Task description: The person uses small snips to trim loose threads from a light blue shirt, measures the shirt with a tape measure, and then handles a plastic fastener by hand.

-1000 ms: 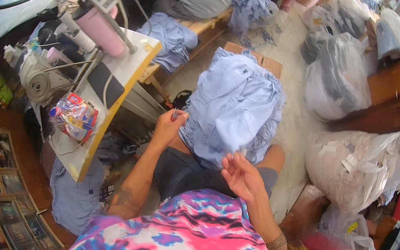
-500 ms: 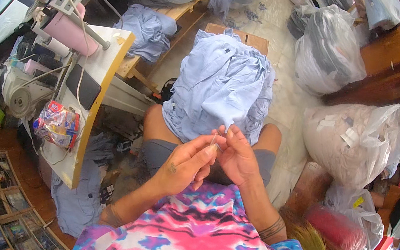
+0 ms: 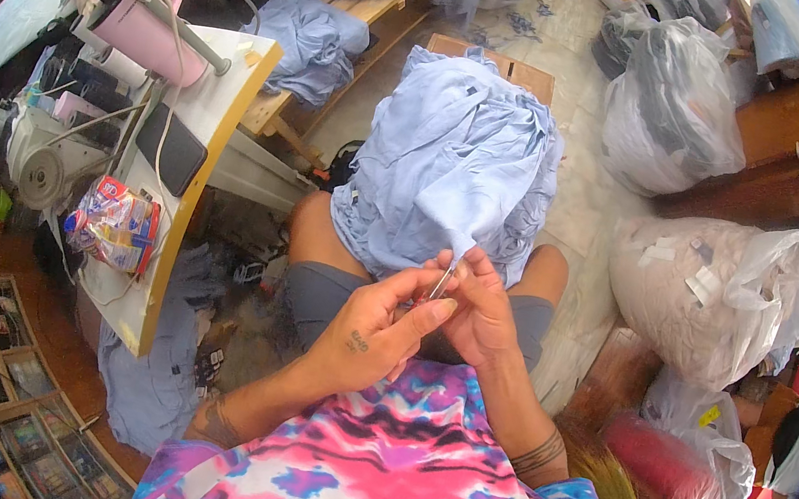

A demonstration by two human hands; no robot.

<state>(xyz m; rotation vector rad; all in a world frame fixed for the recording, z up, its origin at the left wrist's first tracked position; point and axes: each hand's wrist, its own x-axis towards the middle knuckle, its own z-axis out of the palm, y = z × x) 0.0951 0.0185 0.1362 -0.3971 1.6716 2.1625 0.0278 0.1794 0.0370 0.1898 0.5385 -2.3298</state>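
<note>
A pile of light blue garments (image 3: 453, 146) lies in front of me, its near edge between my knees. My right hand (image 3: 483, 306) pinches a drawn-out corner of the top garment's cloth (image 3: 463, 238) between thumb and fingers. In my left hand (image 3: 379, 328), a slim pair of shiny metal thread snips (image 3: 444, 281) points up at that corner, close to the right fingertips. The handle of the snips is mostly hidden by the left fingers. Whether the blades touch the cloth cannot be made out.
To the left stands a white table (image 3: 240, 77) with a phone (image 3: 170, 149), a pink tumbler (image 3: 149, 40) and a snack packet (image 3: 115, 227). More blue garments (image 3: 306, 40) lie on a wooden bench. Stuffed plastic bags (image 3: 707, 290) line the right side.
The snips have swung upward in my left hand, their tips now up by the pinched cloth corner. My right hand still pinches the cloth. The whole view has shifted slightly.
</note>
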